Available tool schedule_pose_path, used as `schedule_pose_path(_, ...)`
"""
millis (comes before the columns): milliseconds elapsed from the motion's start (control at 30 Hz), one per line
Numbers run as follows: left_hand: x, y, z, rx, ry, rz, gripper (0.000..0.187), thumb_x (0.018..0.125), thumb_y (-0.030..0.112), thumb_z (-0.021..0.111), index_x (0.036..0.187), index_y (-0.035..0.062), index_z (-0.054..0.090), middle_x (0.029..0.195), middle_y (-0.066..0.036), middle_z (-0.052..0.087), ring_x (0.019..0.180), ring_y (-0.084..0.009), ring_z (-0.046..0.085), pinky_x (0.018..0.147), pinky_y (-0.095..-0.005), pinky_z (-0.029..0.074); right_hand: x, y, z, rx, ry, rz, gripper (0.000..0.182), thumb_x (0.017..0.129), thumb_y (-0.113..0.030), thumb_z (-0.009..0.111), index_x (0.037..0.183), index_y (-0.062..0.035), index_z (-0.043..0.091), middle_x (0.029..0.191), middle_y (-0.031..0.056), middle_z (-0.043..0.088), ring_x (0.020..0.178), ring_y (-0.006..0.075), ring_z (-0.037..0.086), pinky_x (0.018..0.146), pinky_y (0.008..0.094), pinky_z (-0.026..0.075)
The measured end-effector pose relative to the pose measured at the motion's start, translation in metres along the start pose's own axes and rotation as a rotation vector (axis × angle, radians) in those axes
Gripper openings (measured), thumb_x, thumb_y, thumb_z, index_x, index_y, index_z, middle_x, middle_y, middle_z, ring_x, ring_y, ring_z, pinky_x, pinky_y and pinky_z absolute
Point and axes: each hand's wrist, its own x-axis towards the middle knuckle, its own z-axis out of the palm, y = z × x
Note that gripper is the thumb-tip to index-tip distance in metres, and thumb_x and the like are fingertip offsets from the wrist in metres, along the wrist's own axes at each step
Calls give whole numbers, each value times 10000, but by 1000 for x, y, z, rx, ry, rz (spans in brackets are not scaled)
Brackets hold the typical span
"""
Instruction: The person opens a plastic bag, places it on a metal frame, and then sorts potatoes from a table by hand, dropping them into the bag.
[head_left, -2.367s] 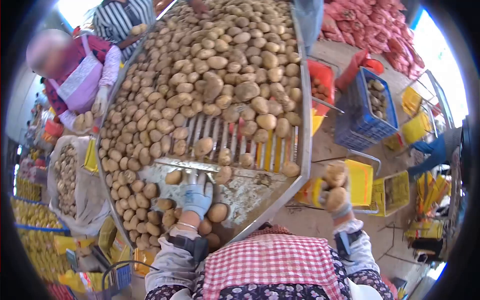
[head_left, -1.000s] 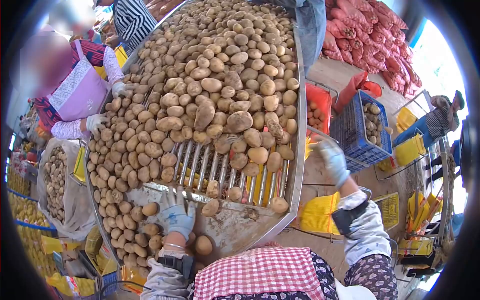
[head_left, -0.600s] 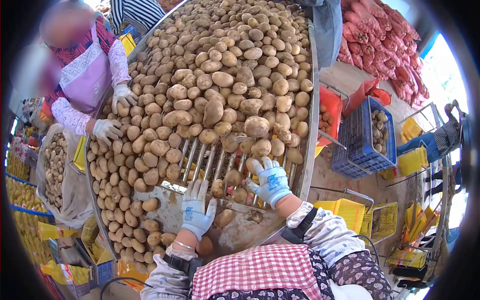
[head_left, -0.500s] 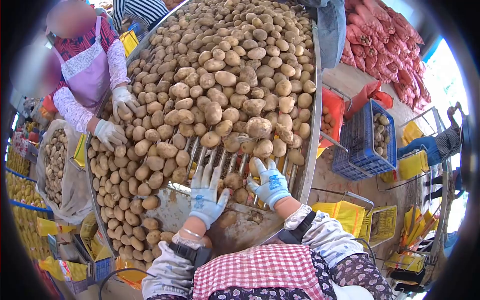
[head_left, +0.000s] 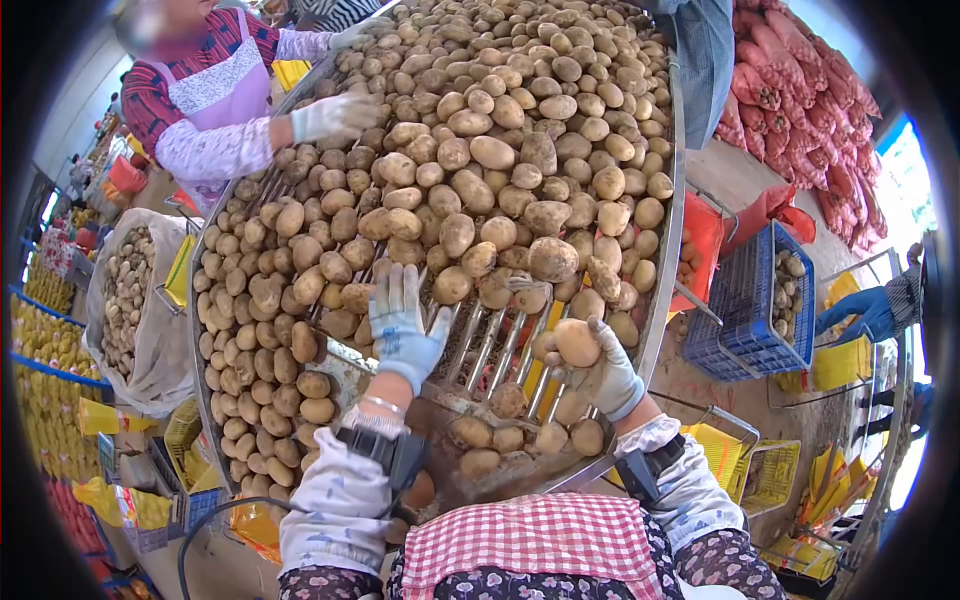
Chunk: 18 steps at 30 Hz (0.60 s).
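My left hand [head_left: 405, 330], in a pale blue and white glove, lies open with its fingers spread. Its fingertips touch the near edge of the potato pile [head_left: 480, 185], beside the bare metal rollers [head_left: 482, 345]. Gloved alike, my right hand [head_left: 615, 378] is closed round a potato [head_left: 577, 342] over the right side of the rollers. Below the hands, several loose potatoes [head_left: 472, 432] rest on the dirty metal plate [head_left: 440, 425] at the near end. More potatoes [head_left: 265, 350] crowd the left part of the sorting table.
A co-worker [head_left: 215, 95] stands at the far left, gloved hands [head_left: 335, 117] over the pile. The table's metal rim [head_left: 668, 270] runs along the right. Beyond it are a blue crate [head_left: 750, 300] and red net sacks [head_left: 790, 110]. Left stands a white sack [head_left: 150, 310] of potatoes.
My right hand has closed on a potato and moved right and nearer me. Potatoes have come down onto the near plate, baring more rollers. The co-worker's hands have shifted up the pile.
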Motion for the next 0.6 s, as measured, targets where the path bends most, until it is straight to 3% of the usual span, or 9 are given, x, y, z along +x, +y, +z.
schedule_pose_path(67,15,-8,23,-25,-57,-55,685,808,381,594,1366,48,377,1320,-183,473,1240,-366,421,1076,-444,261,0,0,6,110,23,-19,386,905,-335,508,1097,-3,555,1003,148,623,897,250,614,776,376,511)
schedule_pose_path(100,20,-6,25,-70,-344,-88,713,789,412,612,1363,53,389,1337,-183,455,1218,-352,439,1060,-444,285,-1,4,3,106,19,-18,386,905,-335,508,1097,-3,555,1003,148,623,897,250,614,776,376,511)
schedule_pose_path(233,35,-2,33,-1,-430,-175,673,765,390,654,1314,60,449,1189,-188,562,1098,-344,530,1007,-450,355,-9,12,-18,-188,62,24,219,845,-152,513,901,42,597,916,190,651,870,276,623,819,379,509)
schedule_pose_path(333,28,-4,22,-117,-375,-164,599,766,390,661,1246,63,511,1086,-181,614,1029,-343,565,984,-445,377,-11,7,-2,-69,144,189,338,854,-192,555,1104,34,562,983,214,635,889,306,625,866,405,497)
schedule_pose_path(367,20,-2,16,-192,-288,-88,558,781,432,640,1198,71,553,1044,-166,633,1012,-333,568,982,-432,369,-9,2,6,-9,8,197,433,871,-222,557,1222,20,482,1061,219,607,899,306,630,880,408,497)
schedule_pose_path(433,-4,20,3,-826,-378,-166,503,843,407,594,1211,65,553,1120,-180,600,1086,-348,520,1024,-419,335,-7,12,15,75,-103,204,543,887,-252,559,1339,5,402,1138,224,579,908,307,634,894,410,497)
schedule_pose_path(500,-5,41,-22,-733,-380,58,457,886,346,554,1244,63,532,1197,-196,553,1143,-337,476,1035,-437,312,8,22,28,-20,-98,52,648,906,-313,543,1419,-14,283,1178,184,572,962,282,622,877,391,500)
schedule_pose_path(533,-9,40,-28,-754,-256,19,468,910,343,516,1286,65,505,1287,-175,495,1220,-344,414,1064,-467,265,4,18,35,11,-141,135,612,925,-392,514,1371,-2,362,1152,186,586,998,298,614,875,417,515)
schedule_pose_path(600,-30,-4,-28,-129,-192,-130,532,897,358,512,1345,79,447,1375,-177,417,1299,-403,315,1097,-515,200,6,25,19,178,-208,202,606,928,-431,498,1340,0,397,1147,195,587,999,307,614,856,431,527)
